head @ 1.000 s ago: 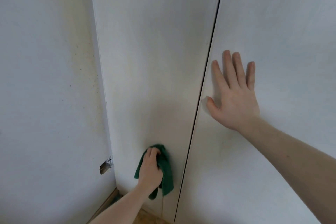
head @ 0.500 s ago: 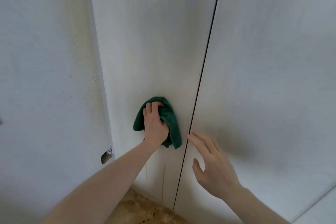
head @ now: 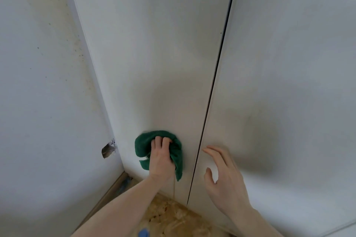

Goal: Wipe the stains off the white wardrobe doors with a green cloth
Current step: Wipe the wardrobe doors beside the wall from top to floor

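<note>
Two white wardrobe doors fill the view: the left door (head: 154,48) and the right door (head: 289,63), split by a dark vertical gap. My left hand (head: 160,158) grips a bunched green cloth (head: 176,152) and presses it flat against the lower part of the left door. My right hand (head: 224,177) hovers with fingers spread just in front of the lower right door, beside the gap, holding nothing. A faint vertical drip streak (head: 174,188) runs below the cloth.
A white side wall (head: 42,82) meets the wardrobe at the left, speckled with small dark spots and bearing a chipped hole (head: 108,150). A wooden skirting board (head: 115,184) and speckled brown floor (head: 169,215) lie below. A small blue object (head: 143,233) shows at the bottom edge.
My right hand came off the right door, where it rested flat, and dropped low beside the gap. My left hand slid the cloth up the left door, then back down a little.
</note>
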The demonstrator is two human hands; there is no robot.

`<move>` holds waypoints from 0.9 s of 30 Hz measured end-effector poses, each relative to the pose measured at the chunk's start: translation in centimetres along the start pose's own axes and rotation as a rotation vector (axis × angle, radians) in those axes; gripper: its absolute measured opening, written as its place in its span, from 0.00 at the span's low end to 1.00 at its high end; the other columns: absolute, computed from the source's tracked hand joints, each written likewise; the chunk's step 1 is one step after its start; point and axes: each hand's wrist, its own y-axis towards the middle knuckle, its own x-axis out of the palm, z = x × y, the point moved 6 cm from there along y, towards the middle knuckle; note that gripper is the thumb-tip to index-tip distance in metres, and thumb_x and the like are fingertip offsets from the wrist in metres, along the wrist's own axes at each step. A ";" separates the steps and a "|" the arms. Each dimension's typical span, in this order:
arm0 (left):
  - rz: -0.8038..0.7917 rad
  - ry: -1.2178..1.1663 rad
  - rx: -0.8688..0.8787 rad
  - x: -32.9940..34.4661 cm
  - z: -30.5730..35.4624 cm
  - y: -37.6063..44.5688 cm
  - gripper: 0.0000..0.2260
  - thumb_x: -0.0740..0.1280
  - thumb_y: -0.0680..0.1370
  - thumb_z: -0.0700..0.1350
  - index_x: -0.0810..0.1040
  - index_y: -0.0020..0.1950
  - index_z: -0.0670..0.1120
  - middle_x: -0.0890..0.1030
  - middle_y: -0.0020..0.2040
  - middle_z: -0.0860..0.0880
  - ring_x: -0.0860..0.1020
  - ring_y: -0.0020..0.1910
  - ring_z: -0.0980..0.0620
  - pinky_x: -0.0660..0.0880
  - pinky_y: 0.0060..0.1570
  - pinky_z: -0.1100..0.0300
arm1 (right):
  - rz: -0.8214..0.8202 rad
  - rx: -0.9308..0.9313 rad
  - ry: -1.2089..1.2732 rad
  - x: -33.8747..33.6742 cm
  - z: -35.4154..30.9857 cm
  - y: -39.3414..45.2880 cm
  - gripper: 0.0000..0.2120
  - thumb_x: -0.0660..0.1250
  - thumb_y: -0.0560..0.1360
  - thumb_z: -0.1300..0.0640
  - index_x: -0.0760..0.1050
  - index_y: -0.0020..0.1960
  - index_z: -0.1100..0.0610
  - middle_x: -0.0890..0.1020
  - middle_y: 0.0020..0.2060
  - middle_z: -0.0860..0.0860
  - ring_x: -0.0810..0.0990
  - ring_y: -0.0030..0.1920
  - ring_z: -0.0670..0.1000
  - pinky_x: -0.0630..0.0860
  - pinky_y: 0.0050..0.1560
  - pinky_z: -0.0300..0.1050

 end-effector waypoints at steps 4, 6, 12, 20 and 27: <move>-0.208 0.097 -0.071 3.8 -2.7 -2.9 0.19 0.68 0.72 0.36 0.68 0.59 0.48 0.69 0.60 0.48 0.67 0.59 0.46 0.70 0.64 0.48 | 0.024 0.000 -0.007 0.9 1.0 -0.4 0.27 0.69 0.72 0.64 0.73 0.68 0.45 0.72 0.65 0.39 0.75 0.65 0.44 0.77 0.62 0.42; -0.315 0.114 -0.111 5.0 -4.1 -4.3 0.19 0.65 0.74 0.36 0.67 0.62 0.47 0.68 0.62 0.48 0.69 0.60 0.44 0.72 0.62 0.49 | 0.015 -0.014 -0.027 1.1 0.9 -0.7 0.27 0.69 0.72 0.65 0.74 0.68 0.46 0.73 0.65 0.39 0.75 0.64 0.45 0.78 0.60 0.43; -0.166 -0.238 -0.377 1.6 -5.4 -4.2 0.16 0.61 0.77 0.33 0.70 0.61 0.49 0.71 0.58 0.51 0.73 0.58 0.46 0.75 0.58 0.50 | 0.035 -0.071 -0.090 -2.3 -1.4 0.1 0.26 0.69 0.72 0.65 0.75 0.68 0.47 0.73 0.64 0.39 0.75 0.63 0.44 0.70 0.59 0.34; 0.275 -0.507 -0.143 -12.5 0.5 5.5 0.18 0.64 0.74 0.33 0.69 0.59 0.51 0.71 0.57 0.49 0.72 0.55 0.47 0.72 0.57 0.57 | 0.177 -0.354 -0.220 -8.8 -7.2 3.7 0.26 0.70 0.70 0.66 0.77 0.67 0.53 0.77 0.64 0.47 0.76 0.63 0.53 0.73 0.63 0.47; 0.316 -0.275 -0.091 -11.2 1.9 6.8 0.16 0.64 0.73 0.32 0.72 0.60 0.40 0.70 0.57 0.44 0.66 0.54 0.46 0.69 0.61 0.44 | 0.356 -0.579 -0.435 -13.3 -11.3 8.2 0.23 0.71 0.67 0.64 0.80 0.61 0.54 0.80 0.61 0.52 0.77 0.62 0.57 0.67 0.64 0.52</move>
